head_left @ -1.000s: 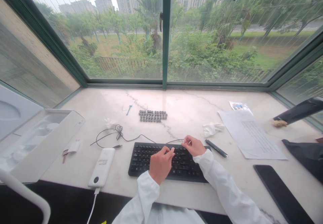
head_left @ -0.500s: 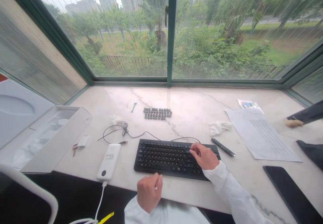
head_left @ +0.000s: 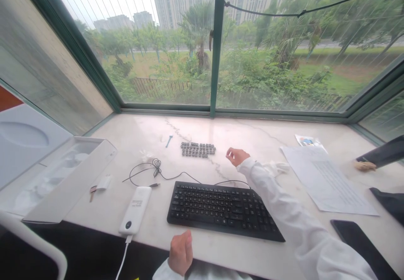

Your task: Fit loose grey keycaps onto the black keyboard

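A black keyboard lies on the pale marble sill in front of me. Behind it sits a neat block of several loose dark keycaps. My right hand reaches out past the keyboard, just right of the keycaps, with its fingers curled loosely and nothing visible in them. My left hand rests closed in a fist at the near edge of the sill, below the keyboard. Whether it holds anything is hidden.
A white power bank and coiled black cable lie left of the keyboard. An open white box stands far left. Printed paper, a crumpled white glove and a dark phone lie right. Another person's hand rests far right.
My right hand left the keyboard's right end and reached forward toward the keycaps. My left hand drew back from the keys to the sill's near edge. The camera tilted slightly.
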A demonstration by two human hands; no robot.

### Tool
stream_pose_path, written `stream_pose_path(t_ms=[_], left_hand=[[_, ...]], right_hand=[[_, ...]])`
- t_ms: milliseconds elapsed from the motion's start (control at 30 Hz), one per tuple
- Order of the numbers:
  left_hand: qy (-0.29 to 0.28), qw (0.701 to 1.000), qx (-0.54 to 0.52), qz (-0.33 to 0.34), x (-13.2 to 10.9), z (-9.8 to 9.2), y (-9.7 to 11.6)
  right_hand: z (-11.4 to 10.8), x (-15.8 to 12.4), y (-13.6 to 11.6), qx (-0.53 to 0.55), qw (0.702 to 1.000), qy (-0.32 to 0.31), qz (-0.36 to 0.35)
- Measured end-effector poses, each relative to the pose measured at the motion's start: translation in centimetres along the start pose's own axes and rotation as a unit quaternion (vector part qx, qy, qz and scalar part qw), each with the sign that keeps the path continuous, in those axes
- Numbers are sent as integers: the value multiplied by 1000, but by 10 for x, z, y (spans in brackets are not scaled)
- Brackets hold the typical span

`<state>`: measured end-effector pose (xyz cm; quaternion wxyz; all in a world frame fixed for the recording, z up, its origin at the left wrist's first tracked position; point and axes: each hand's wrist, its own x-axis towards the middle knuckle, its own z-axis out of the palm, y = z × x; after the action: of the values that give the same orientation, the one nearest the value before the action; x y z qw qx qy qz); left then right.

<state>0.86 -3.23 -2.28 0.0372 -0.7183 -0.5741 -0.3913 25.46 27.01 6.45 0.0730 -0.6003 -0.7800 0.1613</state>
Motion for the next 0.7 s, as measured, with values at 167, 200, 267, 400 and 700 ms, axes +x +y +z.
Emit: stream_pose_path(t_ms=[167, 200, 267, 400, 700], left_hand=[[10, 998, -34, -54, 1, 0, 3], [5, 997, -43, -57, 1, 1, 3], [-6, 997, -52, -57, 1, 1, 3], [-24, 997, -51, -54, -1, 2, 4], [-38, 997, -51, -44, -1, 2, 6]], right_hand=[[12, 51, -5, -11, 1000, -23, -2], [15, 58, -5, -12, 1000, -26, -6], [19, 69, -6, -15, 999, -28, -16], [24, 85, -9, -14, 999, -21, -39], [32, 122, -14, 12, 997, -59, 50]])
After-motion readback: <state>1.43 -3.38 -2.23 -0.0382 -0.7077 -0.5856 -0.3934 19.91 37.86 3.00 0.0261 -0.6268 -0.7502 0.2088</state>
